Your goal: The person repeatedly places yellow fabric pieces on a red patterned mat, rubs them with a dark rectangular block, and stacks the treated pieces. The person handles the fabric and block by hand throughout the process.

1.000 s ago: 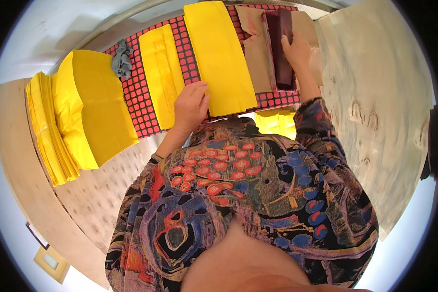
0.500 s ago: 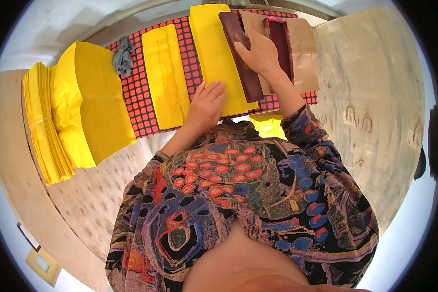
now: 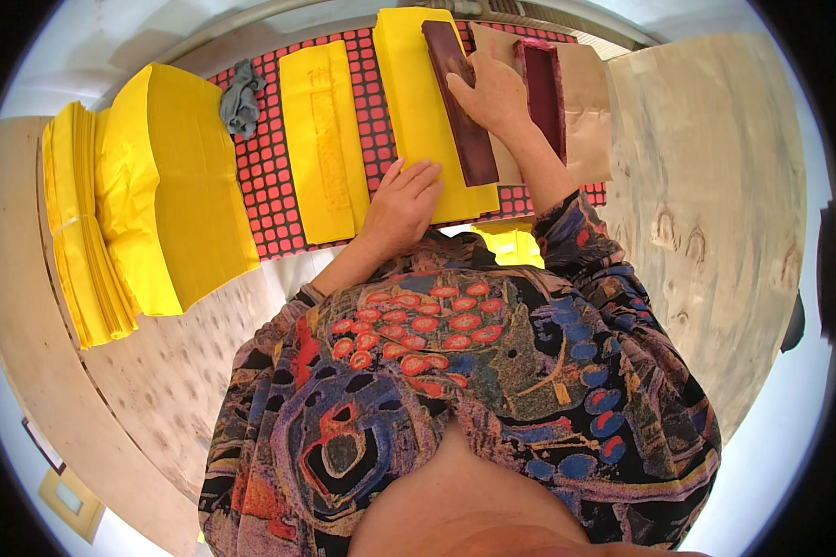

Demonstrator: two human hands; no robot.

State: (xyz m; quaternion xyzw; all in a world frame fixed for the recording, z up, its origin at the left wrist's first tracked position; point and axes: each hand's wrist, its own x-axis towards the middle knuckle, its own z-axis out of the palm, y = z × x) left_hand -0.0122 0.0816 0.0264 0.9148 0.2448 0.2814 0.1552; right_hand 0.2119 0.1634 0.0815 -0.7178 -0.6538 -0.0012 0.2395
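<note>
My right hand [image 3: 498, 91] grips a long dark maroon wooden block [image 3: 475, 147] by its middle; a raised handle shows partly under the fingers. The block lies along the right part of a stack of yellow paper [image 3: 409, 93]; whether it presses on the sheet I cannot tell. Flat near the stack's front left edge rests my left hand [image 3: 402, 206], fingers stretched out and holding nothing. To its left lies a yellow sheet [image 3: 318, 139] with a faint printed column. Right of the block, a narrow tray [image 3: 545, 102] with a dark red inside sits on brown paper [image 3: 587, 116].
A red and black checked cloth [image 3: 262, 200] lies beneath the papers. At its far left is a crumpled grey rag [image 3: 241, 97]. A big folded yellow sheet [image 3: 181, 186] and a tied yellow bundle [image 3: 79, 223] lie further left. Plywood boards [image 3: 706, 139] extend at the right.
The block in my right hand has shifted slightly left, further over the yellow stack. My left hand stays flat on the stack's edge. The whole view has shifted a little.
</note>
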